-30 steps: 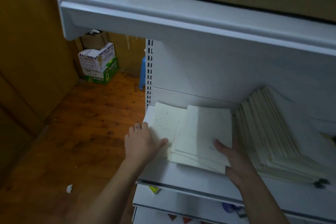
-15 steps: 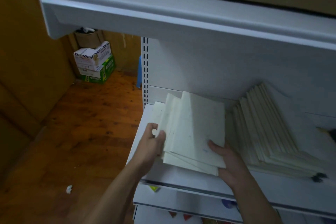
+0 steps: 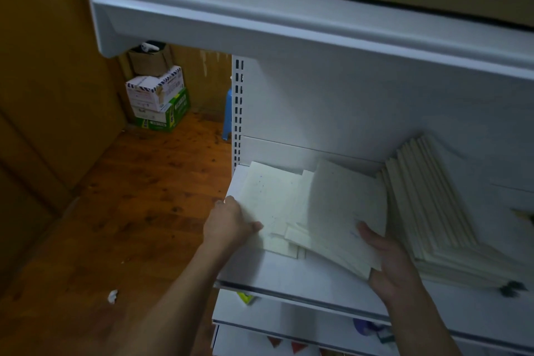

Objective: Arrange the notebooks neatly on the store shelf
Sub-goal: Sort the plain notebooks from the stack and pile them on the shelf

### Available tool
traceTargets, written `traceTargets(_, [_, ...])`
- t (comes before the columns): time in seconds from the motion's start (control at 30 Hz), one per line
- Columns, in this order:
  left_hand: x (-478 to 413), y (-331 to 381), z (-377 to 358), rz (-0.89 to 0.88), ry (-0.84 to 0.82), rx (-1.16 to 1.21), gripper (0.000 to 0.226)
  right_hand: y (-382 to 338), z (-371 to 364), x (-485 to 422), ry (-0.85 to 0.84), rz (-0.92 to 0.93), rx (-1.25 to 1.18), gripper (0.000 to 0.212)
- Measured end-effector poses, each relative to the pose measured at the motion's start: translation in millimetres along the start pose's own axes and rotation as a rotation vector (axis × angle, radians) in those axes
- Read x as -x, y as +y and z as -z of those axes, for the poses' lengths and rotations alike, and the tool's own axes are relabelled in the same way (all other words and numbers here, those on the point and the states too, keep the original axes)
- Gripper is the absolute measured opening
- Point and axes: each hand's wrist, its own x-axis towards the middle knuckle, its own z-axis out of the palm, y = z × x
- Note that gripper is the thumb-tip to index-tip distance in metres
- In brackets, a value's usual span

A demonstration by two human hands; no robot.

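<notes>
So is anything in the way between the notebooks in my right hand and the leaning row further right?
Nothing visible does. The bunch of notebooks in the right hand lies close beside the leaning row, with no object between them. The loose notebook in the left hand is on the other side.

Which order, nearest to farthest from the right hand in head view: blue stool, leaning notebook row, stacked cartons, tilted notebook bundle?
From the right hand:
1. Tilted notebook bundle: in its grip, mid-shelf.
2. Leaning notebook row: just to its right on the shelf.
3. Blue stool: on the floor beyond the shelf's left end.
4. Stacked cartons: far left corner.
</notes>
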Motion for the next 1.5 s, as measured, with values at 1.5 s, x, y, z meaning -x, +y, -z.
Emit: traceTargets(1.5, [21, 23, -3, 0.061, -0.018, -0.118, 0.084, 13, 11, 4, -0.038, -0.202, 0.036, 0.044])
